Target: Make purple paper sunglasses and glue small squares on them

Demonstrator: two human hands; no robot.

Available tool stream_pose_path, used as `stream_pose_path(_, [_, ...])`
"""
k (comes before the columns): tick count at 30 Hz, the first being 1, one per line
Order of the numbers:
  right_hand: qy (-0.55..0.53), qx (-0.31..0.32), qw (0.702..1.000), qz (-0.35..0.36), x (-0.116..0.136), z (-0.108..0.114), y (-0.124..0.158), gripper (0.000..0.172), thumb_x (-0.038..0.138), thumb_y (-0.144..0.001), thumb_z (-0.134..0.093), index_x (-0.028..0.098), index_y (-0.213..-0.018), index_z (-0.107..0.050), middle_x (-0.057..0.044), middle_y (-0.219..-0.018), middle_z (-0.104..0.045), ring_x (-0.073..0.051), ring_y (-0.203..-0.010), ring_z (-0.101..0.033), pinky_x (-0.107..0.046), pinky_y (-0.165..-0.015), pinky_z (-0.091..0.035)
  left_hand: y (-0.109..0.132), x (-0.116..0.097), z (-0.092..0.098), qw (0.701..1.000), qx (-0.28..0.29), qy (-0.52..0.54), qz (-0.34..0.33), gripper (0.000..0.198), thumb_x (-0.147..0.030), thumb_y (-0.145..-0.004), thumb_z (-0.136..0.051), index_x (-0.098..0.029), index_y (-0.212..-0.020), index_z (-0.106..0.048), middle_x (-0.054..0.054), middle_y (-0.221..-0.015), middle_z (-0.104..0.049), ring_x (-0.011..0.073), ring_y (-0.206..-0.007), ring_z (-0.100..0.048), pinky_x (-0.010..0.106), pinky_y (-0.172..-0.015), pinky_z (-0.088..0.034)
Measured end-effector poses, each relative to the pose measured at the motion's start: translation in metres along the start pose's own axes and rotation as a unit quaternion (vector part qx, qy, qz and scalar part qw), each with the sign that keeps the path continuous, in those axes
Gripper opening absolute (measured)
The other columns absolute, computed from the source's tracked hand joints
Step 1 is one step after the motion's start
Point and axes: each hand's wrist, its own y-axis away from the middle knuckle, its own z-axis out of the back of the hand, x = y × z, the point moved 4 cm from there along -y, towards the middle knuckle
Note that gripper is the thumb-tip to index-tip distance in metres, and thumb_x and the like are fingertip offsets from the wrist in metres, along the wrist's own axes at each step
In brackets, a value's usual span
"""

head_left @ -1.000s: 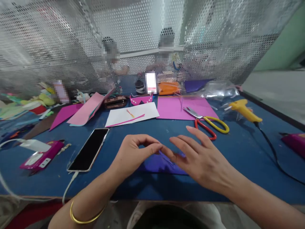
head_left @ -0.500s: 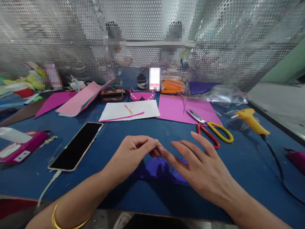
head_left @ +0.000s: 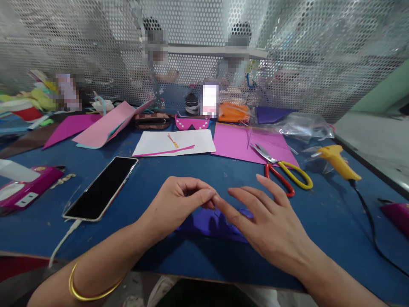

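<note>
My left hand (head_left: 180, 198) is closed in a pinch, thumb against forefinger. Whatever it may hold is too small or hidden to make out. My right hand (head_left: 270, 224) has its fingers spread, and its index fingertip meets the tips of the left fingers. Its thumb is out of sight below. Under both hands lies a crumpled purple-blue sheet (head_left: 204, 222), partly covered by them; I cannot tell its material. Just beyond the right hand rest scissors (head_left: 271, 161) with one red and one yellow handle, their blades on a pink sheet (head_left: 236, 141).
To the left lie a phone (head_left: 102, 189) on a white cable and a magenta device (head_left: 32, 187). A white paper (head_left: 150, 143) bears a pink strip; behind it are pink glasses (head_left: 191, 123). A yellow glue gun (head_left: 338, 161) with a black cord lies right. Perforated metal mesh (head_left: 198, 25) closes the back.
The view has tilted slightly, so the table's things sit a little higher. Both hands keep nearly the same pose, fingertips still together.
</note>
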Motion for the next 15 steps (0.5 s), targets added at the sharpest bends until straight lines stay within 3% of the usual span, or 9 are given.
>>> stream_pose_path(6, [-0.183, 0.0, 0.982, -0.048, -0.0026, 0.0062, -0.0009, 0.038, 0.022, -0.097, -0.054, 0.023, -0.135, -0.055, -0.008, -0.112, -0.066, -0.019, -0.106, -0.062, -0.054, -0.11, -0.033, 0.0014, -0.0036, 0.0019, 0.997, -0.011, 0.045, -0.055, 0.006, -0.019, -0.078, -0.075, -0.022, -0.074, -0.077, 0.0, -0.071, -0.076, 0.0146, -0.067, -0.068, 0.024, -0.063, -0.054])
stream_pose_path(11, [-0.263, 0.029, 0.963, -0.051, -0.0011, 0.0071, 0.0011, 0.041, 0.025, -0.098, -0.054, 0.022, -0.139, -0.051, -0.008, -0.119, -0.062, -0.016, -0.117, -0.056, -0.051, -0.115, -0.028, 0.0043, -0.009, 0.0027, 0.996, -0.001, -0.002, -0.09, 0.005, -0.019, -0.079, -0.074, -0.02, -0.073, -0.074, -0.001, -0.07, -0.073, 0.0131, -0.064, -0.063, 0.023, -0.061, -0.05])
stream_pose_path(15, [-0.311, 0.054, 0.947, -0.051, -0.001, 0.0042, 0.0026, 0.05, 0.029, -0.098, -0.054, 0.023, -0.146, -0.042, -0.008, -0.123, -0.059, -0.016, -0.121, -0.054, -0.049, -0.117, -0.027, 0.0063, -0.0083, 0.0043, 0.997, -0.007, -0.012, -0.078, 0.007, -0.02, -0.079, -0.075, -0.02, -0.073, -0.072, -0.002, -0.07, -0.071, 0.0125, -0.065, -0.062, 0.022, -0.062, -0.048])
